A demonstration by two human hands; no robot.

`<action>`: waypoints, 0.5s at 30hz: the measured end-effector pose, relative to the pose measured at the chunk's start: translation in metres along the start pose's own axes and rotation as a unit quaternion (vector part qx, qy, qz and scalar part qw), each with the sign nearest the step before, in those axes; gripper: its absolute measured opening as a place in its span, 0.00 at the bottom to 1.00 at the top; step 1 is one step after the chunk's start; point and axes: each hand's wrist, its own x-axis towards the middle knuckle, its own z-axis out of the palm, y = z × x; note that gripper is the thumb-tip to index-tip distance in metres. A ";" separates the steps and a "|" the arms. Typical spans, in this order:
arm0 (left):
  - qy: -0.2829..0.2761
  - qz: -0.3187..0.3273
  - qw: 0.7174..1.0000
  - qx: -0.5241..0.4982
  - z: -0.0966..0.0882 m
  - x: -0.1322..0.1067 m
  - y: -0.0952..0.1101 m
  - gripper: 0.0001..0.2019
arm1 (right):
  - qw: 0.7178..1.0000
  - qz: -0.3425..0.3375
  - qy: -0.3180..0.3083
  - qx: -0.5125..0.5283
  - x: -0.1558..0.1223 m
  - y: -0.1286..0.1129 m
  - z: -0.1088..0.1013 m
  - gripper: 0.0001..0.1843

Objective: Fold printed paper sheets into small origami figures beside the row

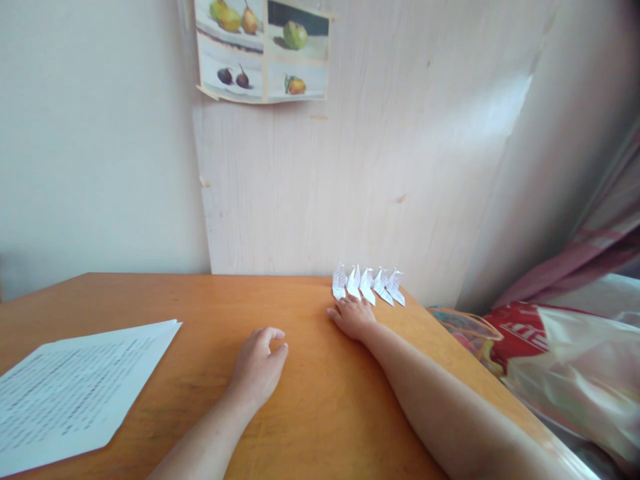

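Several small folded white paper pieces [367, 287], some with printed lines, stand in a row near the far right edge of the wooden table. My right hand [354, 317] stretches out in front of that row, palm down, thumb apart to the left. Its fingertips are at the near bases of the pieces on the row's left side; whether they touch is unclear. Closer to me, my left hand [260, 367] rests over the middle of the table with curled fingers and a gap between thumb and forefinger. Nothing shows in it.
A stack of printed sheets [75, 390] lies at the left of the wooden table [320, 413]. Behind rises a pale wall panel [320, 187] with a fruit picture sheet [265, 53]. Beyond the right edge are plastic bags [585, 373] and a pink curtain [565, 260].
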 end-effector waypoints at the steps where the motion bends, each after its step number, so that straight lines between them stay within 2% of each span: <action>1: -0.001 -0.001 1.000 0.000 0.000 0.000 0.000 0.10 | 1.000 0.000 0.000 -0.001 0.000 0.000 0.000 0.30; 15: 0.000 0.005 1.000 -0.002 0.000 0.001 -0.002 0.10 | 1.000 0.006 0.019 -0.002 0.002 0.004 0.002 0.30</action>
